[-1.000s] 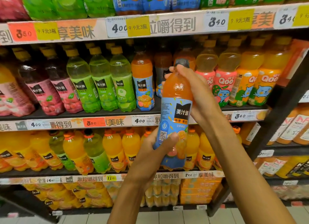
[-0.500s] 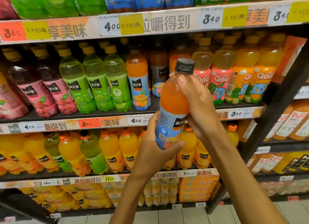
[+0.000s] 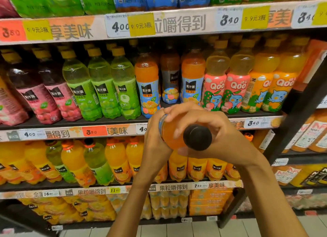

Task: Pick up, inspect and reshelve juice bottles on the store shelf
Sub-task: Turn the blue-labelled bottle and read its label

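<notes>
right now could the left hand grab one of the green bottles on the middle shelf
Probably not as things stand: the left hand grips the orange bottle together with the right hand. The green bottles stand unblocked at the shelf front, so freeing that hand should do.

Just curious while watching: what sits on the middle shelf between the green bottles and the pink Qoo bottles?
In the head view, orange juice bottles with blue labels stand between the green bottles and the pink Qoo bottles, one set further back.

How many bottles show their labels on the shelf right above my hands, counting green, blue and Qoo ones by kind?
Green-label bottles: 3
Blue-label bottles: 3, one set back
Pink Qoo bottles: 2
Orange Qoo bottles: 2
Total: 10
Held bottle not counted.
</notes>
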`<control>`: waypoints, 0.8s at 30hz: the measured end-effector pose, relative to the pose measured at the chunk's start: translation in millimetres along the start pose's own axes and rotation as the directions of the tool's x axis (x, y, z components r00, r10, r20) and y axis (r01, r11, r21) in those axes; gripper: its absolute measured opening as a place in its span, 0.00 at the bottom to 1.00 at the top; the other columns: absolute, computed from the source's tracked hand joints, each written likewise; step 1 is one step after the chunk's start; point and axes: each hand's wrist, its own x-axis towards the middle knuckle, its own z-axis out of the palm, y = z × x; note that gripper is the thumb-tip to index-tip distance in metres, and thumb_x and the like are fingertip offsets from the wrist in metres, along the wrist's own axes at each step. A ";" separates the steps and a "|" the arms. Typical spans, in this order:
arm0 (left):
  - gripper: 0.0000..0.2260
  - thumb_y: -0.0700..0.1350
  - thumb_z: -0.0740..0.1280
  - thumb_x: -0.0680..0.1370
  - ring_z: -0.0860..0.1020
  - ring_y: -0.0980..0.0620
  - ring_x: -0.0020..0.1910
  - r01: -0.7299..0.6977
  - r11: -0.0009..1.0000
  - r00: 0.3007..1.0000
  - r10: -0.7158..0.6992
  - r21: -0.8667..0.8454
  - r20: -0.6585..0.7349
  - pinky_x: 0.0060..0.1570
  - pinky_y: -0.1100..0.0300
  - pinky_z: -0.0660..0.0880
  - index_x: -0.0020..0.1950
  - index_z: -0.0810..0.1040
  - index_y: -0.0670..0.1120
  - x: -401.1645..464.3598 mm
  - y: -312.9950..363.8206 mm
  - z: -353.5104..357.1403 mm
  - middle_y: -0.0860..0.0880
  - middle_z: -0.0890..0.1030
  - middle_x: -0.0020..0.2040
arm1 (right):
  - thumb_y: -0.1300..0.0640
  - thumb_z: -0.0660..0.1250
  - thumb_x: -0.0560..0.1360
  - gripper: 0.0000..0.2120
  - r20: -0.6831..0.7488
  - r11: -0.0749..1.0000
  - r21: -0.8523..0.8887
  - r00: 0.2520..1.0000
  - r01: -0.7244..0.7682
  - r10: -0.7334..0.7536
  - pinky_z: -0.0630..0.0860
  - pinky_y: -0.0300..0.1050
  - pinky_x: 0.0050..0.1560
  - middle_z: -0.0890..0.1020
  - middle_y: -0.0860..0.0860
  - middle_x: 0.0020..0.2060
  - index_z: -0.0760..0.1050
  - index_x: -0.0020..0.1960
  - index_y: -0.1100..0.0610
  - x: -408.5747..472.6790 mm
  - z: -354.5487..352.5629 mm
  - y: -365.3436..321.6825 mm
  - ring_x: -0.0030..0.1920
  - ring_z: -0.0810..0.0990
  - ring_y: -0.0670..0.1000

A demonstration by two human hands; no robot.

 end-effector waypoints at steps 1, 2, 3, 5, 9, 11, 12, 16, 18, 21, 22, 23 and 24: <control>0.28 0.44 0.73 0.66 0.73 0.49 0.63 0.004 0.999 1.000 -0.004 -0.031 0.015 0.62 0.62 0.71 0.65 0.71 0.43 0.2 -0.4 -1.4 0.45 0.75 0.63 | 0.70 0.74 0.66 0.16 -0.028 1.000 0.006 1.000 0.011 -0.011 0.70 0.41 0.62 0.77 0.58 0.54 0.76 0.50 0.58 1.6 -1.1 1.5 0.61 0.75 0.54; 0.30 0.41 0.76 0.65 0.74 0.49 0.62 0.020 0.998 0.999 -0.017 -0.061 0.038 0.61 0.59 0.72 0.65 0.71 0.45 0.4 1.1 -2.6 0.46 0.76 0.62 | 0.68 0.75 0.67 0.15 -0.070 0.999 0.028 0.997 0.021 -0.019 0.70 0.42 0.61 0.78 0.57 0.54 0.76 0.50 0.58 3.3 -3.0 4.1 0.60 0.76 0.54; 0.31 0.39 0.78 0.64 0.75 0.50 0.61 0.032 0.994 0.998 -0.025 -0.107 0.065 0.60 0.55 0.74 0.64 0.72 0.48 0.5 2.3 -4.0 0.47 0.77 0.61 | 0.64 0.74 0.68 0.13 -0.119 0.997 0.067 0.993 0.030 -0.022 0.71 0.44 0.60 0.79 0.55 0.53 0.77 0.50 0.58 5.2 -5.9 7.5 0.59 0.77 0.54; 0.30 0.37 0.78 0.63 0.78 0.54 0.57 0.056 0.977 0.991 -0.028 -0.208 0.134 0.54 0.57 0.77 0.62 0.73 0.52 -1.1 3.6 -7.3 0.51 0.81 0.57 | 0.54 0.73 0.69 0.15 -0.210 0.983 0.182 0.978 0.017 0.022 0.73 0.48 0.60 0.80 0.54 0.53 0.76 0.54 0.57 11.2 -11.7 15.9 0.60 0.78 0.57; 0.28 0.38 0.77 0.67 0.80 0.56 0.55 0.148 0.923 0.934 -0.013 -0.355 0.357 0.49 0.66 0.77 0.63 0.73 0.53 -10.4 8.3 -12.6 0.55 0.82 0.57 | 0.42 0.74 0.67 0.29 -0.244 0.871 0.489 0.951 -0.046 0.187 0.75 0.61 0.60 0.81 0.55 0.55 0.73 0.61 0.57 25.5 -19.6 30.4 0.59 0.79 0.62; 0.26 0.42 0.75 0.67 0.81 0.55 0.55 0.169 0.895 0.930 -0.006 -0.412 0.367 0.49 0.66 0.76 0.63 0.73 0.53 -14.1 11.6 -10.3 0.56 0.82 0.56 | 0.49 0.73 0.69 0.21 -0.249 0.837 0.543 0.939 -0.069 0.239 0.78 0.58 0.53 0.83 0.55 0.49 0.76 0.57 0.57 31.2 -22.0 34.4 0.52 0.82 0.60; 0.26 0.43 0.74 0.67 0.80 0.55 0.55 0.182 0.877 0.939 -0.020 -0.445 0.345 0.50 0.65 0.76 0.63 0.72 0.53 -15.8 12.5 -8.0 0.56 0.82 0.56 | 0.51 0.70 0.70 0.15 -0.275 0.840 0.536 0.924 -0.081 0.265 0.78 0.56 0.51 0.83 0.55 0.47 0.77 0.54 0.57 33.5 -22.3 35.8 0.49 0.82 0.59; 0.25 0.49 0.70 0.70 0.80 0.58 0.55 0.178 0.868 0.978 -0.103 -0.464 0.183 0.50 0.66 0.76 0.65 0.70 0.50 -15.2 11.6 1.2 0.60 0.82 0.55 | 0.51 0.70 0.73 0.06 -0.516 0.904 0.414 0.789 -0.111 0.333 0.80 0.48 0.46 0.85 0.53 0.44 0.80 0.48 0.52 41.9 -15.3 40.1 0.45 0.83 0.53; 0.16 0.47 0.64 0.75 0.81 0.60 0.52 0.157 0.892 0.983 -0.101 -0.424 0.152 0.47 0.67 0.76 0.62 0.71 0.52 -12.7 14.4 5.6 0.61 0.82 0.51 | 0.50 0.69 0.73 0.08 -0.580 0.902 0.412 0.725 -0.132 0.371 0.80 0.47 0.46 0.84 0.53 0.43 0.80 0.48 0.53 47.7 -12.8 41.4 0.44 0.82 0.50; 0.07 0.51 0.59 0.80 0.81 0.66 0.42 0.237 0.859 0.970 -0.183 -0.454 0.161 0.39 0.72 0.75 0.56 0.74 0.55 -12.8 22.1 4.3 0.65 0.83 0.43 | 0.48 0.65 0.75 0.10 -0.533 0.844 0.523 0.725 -0.123 0.436 0.79 0.46 0.51 0.84 0.51 0.43 0.80 0.48 0.54 53.7 -17.5 41.8 0.47 0.83 0.49; 0.11 0.55 0.59 0.80 0.81 0.64 0.42 0.301 0.814 0.953 -0.234 -0.498 0.193 0.41 0.69 0.77 0.55 0.76 0.52 -13.3 22.2 3.2 0.62 0.84 0.42 | 0.50 0.64 0.76 0.10 -0.508 0.812 0.576 0.736 -0.094 0.446 0.79 0.45 0.52 0.85 0.51 0.43 0.80 0.48 0.54 53.9 -19.7 42.8 0.47 0.83 0.49; 0.20 0.61 0.59 0.77 0.82 0.57 0.43 0.385 0.746 0.922 -0.288 -0.543 0.258 0.45 0.62 0.78 0.55 0.79 0.48 -14.0 18.8 2.4 0.56 0.85 0.44 | 0.51 0.63 0.77 0.10 -0.481 0.770 0.635 0.748 -0.063 0.457 0.78 0.45 0.52 0.84 0.51 0.43 0.80 0.48 0.55 53.1 -21.3 44.1 0.48 0.83 0.49; 0.25 0.65 0.60 0.74 0.82 0.50 0.45 0.463 0.680 0.885 -0.316 -0.568 0.342 0.48 0.54 0.79 0.54 0.81 0.46 -15.2 17.3 0.0 0.49 0.85 0.45 | 0.51 0.62 0.78 0.11 -0.442 0.720 0.692 0.762 -0.045 0.473 0.79 0.46 0.52 0.84 0.52 0.43 0.80 0.49 0.56 52.3 -21.9 45.3 0.48 0.83 0.51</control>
